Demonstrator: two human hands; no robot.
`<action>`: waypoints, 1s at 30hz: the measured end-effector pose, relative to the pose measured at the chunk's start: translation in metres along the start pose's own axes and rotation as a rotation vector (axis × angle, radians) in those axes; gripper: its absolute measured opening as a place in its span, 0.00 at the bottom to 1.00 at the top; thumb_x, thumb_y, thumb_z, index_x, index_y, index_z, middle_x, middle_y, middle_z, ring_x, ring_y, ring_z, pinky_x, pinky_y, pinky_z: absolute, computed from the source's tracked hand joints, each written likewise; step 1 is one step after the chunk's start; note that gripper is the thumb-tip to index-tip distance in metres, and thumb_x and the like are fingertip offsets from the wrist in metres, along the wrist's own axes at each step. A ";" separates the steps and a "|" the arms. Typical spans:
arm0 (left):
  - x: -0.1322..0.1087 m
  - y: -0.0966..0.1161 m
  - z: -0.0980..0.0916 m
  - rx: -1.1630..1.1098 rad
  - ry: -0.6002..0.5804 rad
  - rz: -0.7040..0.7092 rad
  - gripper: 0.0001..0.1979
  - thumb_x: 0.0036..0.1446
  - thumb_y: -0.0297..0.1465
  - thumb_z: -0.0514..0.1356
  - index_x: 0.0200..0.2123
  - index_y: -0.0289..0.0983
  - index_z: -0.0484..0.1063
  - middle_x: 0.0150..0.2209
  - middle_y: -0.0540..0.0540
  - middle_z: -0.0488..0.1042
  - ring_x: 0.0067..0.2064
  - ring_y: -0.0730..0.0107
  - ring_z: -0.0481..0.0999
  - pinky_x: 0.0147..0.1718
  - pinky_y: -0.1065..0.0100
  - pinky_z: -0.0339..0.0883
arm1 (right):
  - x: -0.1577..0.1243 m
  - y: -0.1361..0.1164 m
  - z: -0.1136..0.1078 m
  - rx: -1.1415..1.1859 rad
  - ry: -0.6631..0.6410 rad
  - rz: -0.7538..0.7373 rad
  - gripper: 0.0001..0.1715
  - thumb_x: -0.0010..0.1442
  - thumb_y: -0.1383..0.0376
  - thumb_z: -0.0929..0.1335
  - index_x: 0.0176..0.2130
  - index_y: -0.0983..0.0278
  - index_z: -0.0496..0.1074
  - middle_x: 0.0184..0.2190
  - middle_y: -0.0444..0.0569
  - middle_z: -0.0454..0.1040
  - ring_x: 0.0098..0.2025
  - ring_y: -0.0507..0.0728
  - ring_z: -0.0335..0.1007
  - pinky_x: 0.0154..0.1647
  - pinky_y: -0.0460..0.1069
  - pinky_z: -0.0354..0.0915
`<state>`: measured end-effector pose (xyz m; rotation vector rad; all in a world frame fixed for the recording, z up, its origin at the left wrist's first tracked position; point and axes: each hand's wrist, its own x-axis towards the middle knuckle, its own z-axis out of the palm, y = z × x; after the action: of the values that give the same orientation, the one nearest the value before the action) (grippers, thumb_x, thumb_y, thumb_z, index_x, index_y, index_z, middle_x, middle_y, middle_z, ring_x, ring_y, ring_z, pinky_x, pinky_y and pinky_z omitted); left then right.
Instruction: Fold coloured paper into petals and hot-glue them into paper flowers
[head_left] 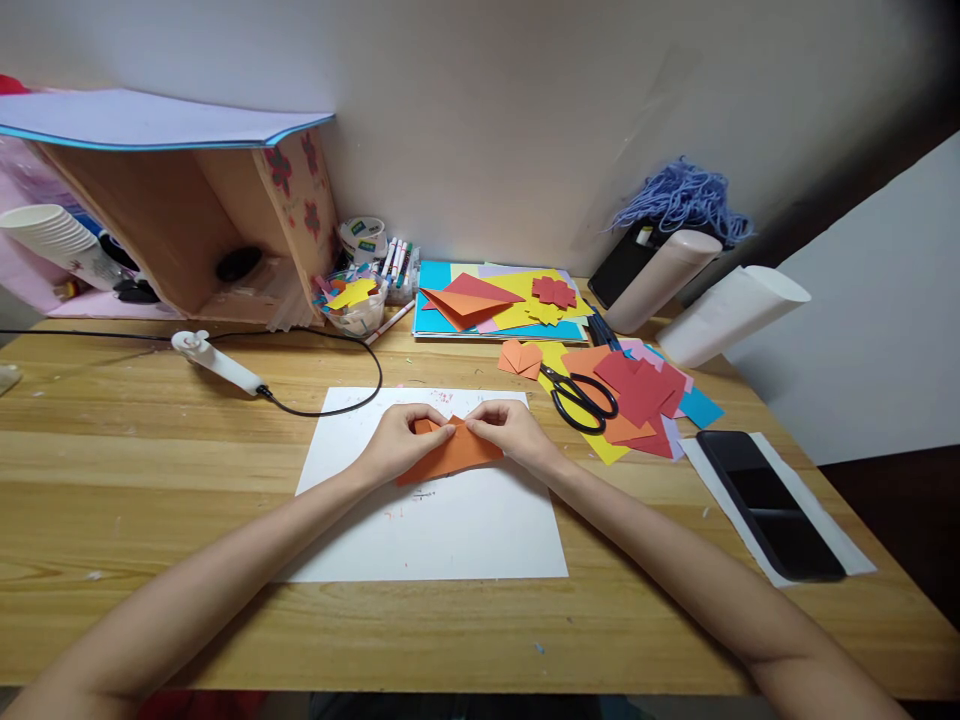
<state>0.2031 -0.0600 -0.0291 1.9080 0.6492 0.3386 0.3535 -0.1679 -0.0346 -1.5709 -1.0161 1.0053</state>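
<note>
A folded piece of orange paper (452, 458) is held between both hands, just above a white sheet (495, 535) with small marks on it. My left hand (405, 438) pinches its upper edge near the middle, thumb in front. From the other side my right hand (510, 430) pinches the same edge, its thumb close to the left one. A small orange peak of the paper shows between the thumbs. Fingers behind the paper are partly hidden. Right of the hands lie a folded orange heart (520, 359) and black-handled scissors (585, 402).
Coloured paper scraps (641, 395) spread at the right, beside a black phone (769, 505). Stacked coloured sheets (427, 318) lie at the back. A white glue gun (217, 362) with a black cable is on the left, before a cardboard box (300, 210).
</note>
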 end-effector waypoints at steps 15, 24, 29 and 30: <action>0.003 -0.003 0.000 -0.146 -0.010 -0.071 0.20 0.44 0.41 0.60 0.38 0.34 0.72 0.32 0.45 0.74 0.31 0.69 0.71 0.28 0.71 0.61 | 0.000 0.000 0.003 0.013 0.100 -0.035 0.12 0.48 0.59 0.68 0.25 0.66 0.69 0.26 0.46 0.70 0.31 0.52 0.65 0.33 0.47 0.60; 0.004 -0.006 0.000 -0.205 -0.017 -0.086 0.14 0.48 0.39 0.58 0.29 0.32 0.71 0.28 0.47 0.73 0.29 0.70 0.70 0.27 0.71 0.60 | 0.004 -0.005 -0.007 0.069 -0.060 0.039 0.14 0.46 0.57 0.70 0.30 0.66 0.72 0.31 0.48 0.73 0.35 0.53 0.67 0.36 0.47 0.61; 0.002 -0.004 0.000 -0.131 -0.017 -0.040 0.14 0.48 0.39 0.57 0.24 0.32 0.70 0.25 0.49 0.71 0.28 0.72 0.68 0.27 0.71 0.59 | 0.006 -0.005 -0.009 0.014 -0.075 0.028 0.14 0.46 0.57 0.70 0.28 0.67 0.73 0.29 0.48 0.73 0.33 0.53 0.67 0.35 0.47 0.60; 0.002 -0.004 0.000 -0.129 -0.002 -0.035 0.14 0.48 0.39 0.57 0.24 0.32 0.70 0.25 0.49 0.71 0.28 0.71 0.68 0.27 0.71 0.59 | 0.006 -0.005 -0.008 0.010 -0.067 0.026 0.14 0.46 0.58 0.70 0.28 0.67 0.73 0.29 0.48 0.73 0.33 0.53 0.67 0.35 0.47 0.61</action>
<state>0.2032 -0.0578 -0.0331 1.7716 0.6431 0.3481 0.3624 -0.1641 -0.0284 -1.5550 -1.0373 1.0859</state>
